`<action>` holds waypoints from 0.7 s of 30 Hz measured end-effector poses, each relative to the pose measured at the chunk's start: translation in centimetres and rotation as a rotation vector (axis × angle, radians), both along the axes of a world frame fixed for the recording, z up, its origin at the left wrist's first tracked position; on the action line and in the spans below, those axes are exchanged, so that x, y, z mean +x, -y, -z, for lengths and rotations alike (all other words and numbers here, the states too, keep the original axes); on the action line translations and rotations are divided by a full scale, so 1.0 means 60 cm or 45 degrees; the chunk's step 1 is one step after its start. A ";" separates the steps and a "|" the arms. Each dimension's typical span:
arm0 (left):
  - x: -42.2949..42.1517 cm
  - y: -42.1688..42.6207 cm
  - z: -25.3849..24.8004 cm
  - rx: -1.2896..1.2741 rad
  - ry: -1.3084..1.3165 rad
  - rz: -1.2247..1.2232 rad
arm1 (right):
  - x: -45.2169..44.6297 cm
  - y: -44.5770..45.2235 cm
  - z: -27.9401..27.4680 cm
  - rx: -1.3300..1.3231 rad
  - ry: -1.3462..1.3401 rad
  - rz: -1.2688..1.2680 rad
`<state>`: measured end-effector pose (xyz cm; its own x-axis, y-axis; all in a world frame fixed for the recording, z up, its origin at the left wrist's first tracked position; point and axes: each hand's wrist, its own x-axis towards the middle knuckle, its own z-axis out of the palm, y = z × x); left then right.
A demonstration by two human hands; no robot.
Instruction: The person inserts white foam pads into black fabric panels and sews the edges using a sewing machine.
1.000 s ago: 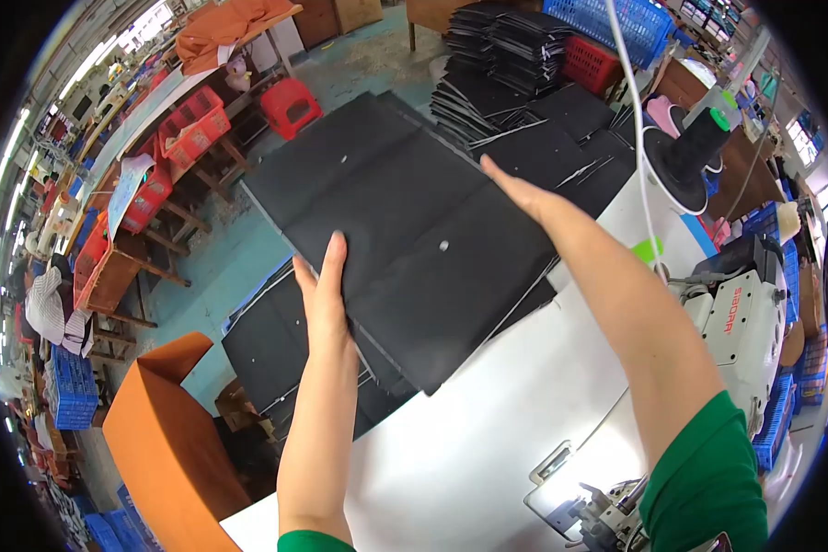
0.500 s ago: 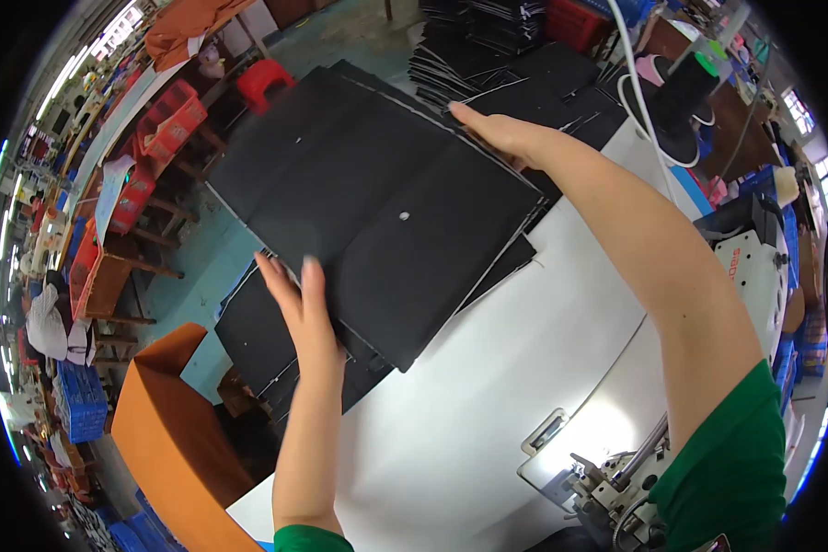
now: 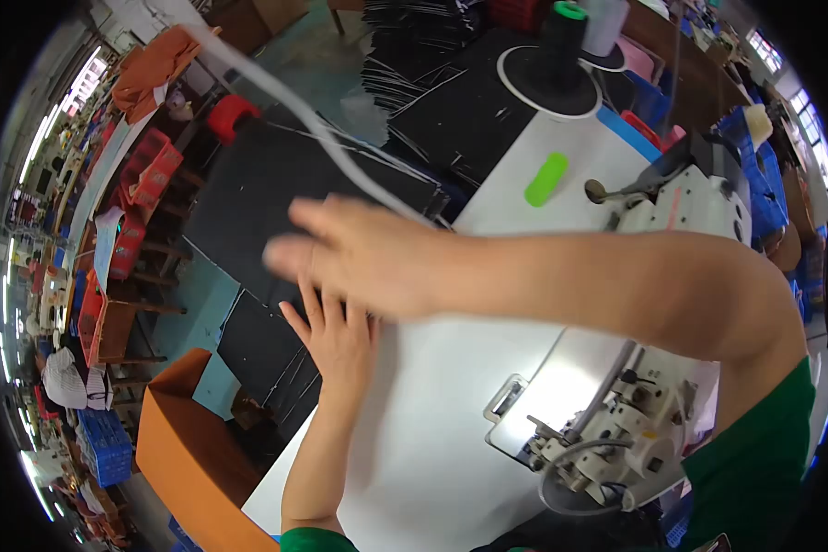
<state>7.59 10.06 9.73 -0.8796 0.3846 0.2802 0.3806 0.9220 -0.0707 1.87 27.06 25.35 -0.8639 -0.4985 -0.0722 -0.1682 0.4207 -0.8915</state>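
Black fabric panels (image 3: pixel 258 189) with pale cut edges lie stacked at the far left edge of the white work table (image 3: pixel 432 396). My left hand (image 3: pixel 340 354) rests at their near edge, fingers spread, with its fingertips partly behind my other hand. Blurred by motion, my right hand (image 3: pixel 368 258) passes above the panels and my left fingers. Its thumb and fingers are apart, and I see nothing held in it. More black panels (image 3: pixel 258 340) stick out lower on the left.
A sewing machine (image 3: pixel 607 442) stands at the right, its lamp lighting a metal plate. A black thread cone (image 3: pixel 563 41) and a green oblong piece (image 3: pixel 547 179) are farther back. An orange bin (image 3: pixel 184 451) borders the table's left. A white cable (image 3: pixel 313 120) crosses the upper view.
My right hand has let go of the top panel's far edge and swung left over the panels. The panel I was holding now lies lower and farther left. The view has turned somewhat right.
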 end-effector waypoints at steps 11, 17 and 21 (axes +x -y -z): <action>0.055 -0.036 -0.028 0.338 -0.051 -0.002 | 0.278 -0.389 -0.191 -0.385 -0.198 -0.059; -0.030 -0.158 -0.039 -0.496 -0.068 -0.117 | 0.404 -0.576 -0.240 -0.517 -0.325 0.427; -0.062 -0.195 -0.028 -0.524 -0.092 -0.160 | 0.528 -0.730 -0.195 -0.580 -0.389 0.788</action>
